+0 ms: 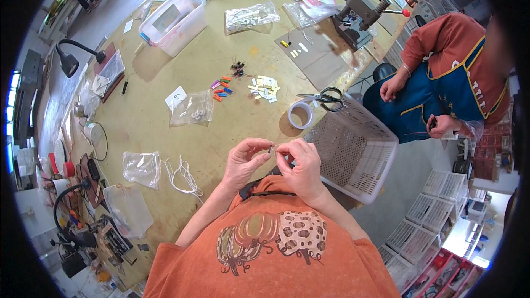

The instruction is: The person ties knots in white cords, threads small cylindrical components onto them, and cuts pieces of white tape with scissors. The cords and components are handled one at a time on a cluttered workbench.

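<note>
My left hand point(248, 160) and my right hand point(298, 164) meet just above the table's near edge. Each pinches with thumb and fingertips, the tips almost touching. A tiny dark piece shows between the left fingertips, too small to name. Whatever the right fingers hold is hidden. Beyond the hands lie a clear bag with white rings point(192, 109), a pile of small pale yellow pieces point(265, 88), several coloured small pieces point(222, 89) and dark wired parts point(238, 68). Right of them, a roll of tape point(301, 115) stands by black-handled scissors point(330, 99).
A white plastic basket point(381, 163) is at my right, below the table edge. White cord point(183, 179) and a clear bag point(141, 169) lie left. Farther off stand a clear bin point(174, 22) and a hand press point(359, 16). A co-worker in a blue apron point(411, 102) sits right.
</note>
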A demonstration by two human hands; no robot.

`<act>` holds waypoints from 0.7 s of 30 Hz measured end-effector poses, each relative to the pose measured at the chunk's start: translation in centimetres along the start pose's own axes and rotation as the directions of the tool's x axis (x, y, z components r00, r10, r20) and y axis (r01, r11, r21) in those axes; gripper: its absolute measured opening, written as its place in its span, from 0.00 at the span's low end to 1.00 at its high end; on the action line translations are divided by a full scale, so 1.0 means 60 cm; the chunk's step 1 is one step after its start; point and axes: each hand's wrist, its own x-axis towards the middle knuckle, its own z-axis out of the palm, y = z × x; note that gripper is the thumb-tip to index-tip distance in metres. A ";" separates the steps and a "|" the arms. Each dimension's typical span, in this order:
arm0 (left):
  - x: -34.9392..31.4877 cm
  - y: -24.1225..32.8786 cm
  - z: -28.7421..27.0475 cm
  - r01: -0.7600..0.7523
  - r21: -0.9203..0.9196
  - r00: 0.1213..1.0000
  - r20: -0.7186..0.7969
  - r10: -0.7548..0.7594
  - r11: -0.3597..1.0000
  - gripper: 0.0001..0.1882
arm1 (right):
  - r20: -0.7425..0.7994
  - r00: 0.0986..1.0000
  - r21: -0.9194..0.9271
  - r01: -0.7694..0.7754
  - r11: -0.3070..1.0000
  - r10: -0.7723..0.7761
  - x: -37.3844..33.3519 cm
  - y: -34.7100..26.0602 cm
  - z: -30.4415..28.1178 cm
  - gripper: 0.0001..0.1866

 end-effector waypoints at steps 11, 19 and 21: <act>-0.003 0.000 0.007 0.014 -0.046 1.000 0.003 -0.014 0.999 0.13 | 0.044 0.995 0.135 -0.097 0.986 0.092 -0.005 -0.002 0.003 0.07; 0.000 0.005 0.007 -0.136 0.256 0.990 -0.005 0.142 0.957 0.12 | 0.429 0.776 0.680 -0.614 0.400 0.462 -0.018 0.011 0.011 0.06; -0.001 0.006 0.005 -0.167 0.376 0.985 0.016 0.174 0.911 0.12 | 0.458 0.758 0.704 -0.628 0.331 0.464 -0.017 0.014 0.011 0.07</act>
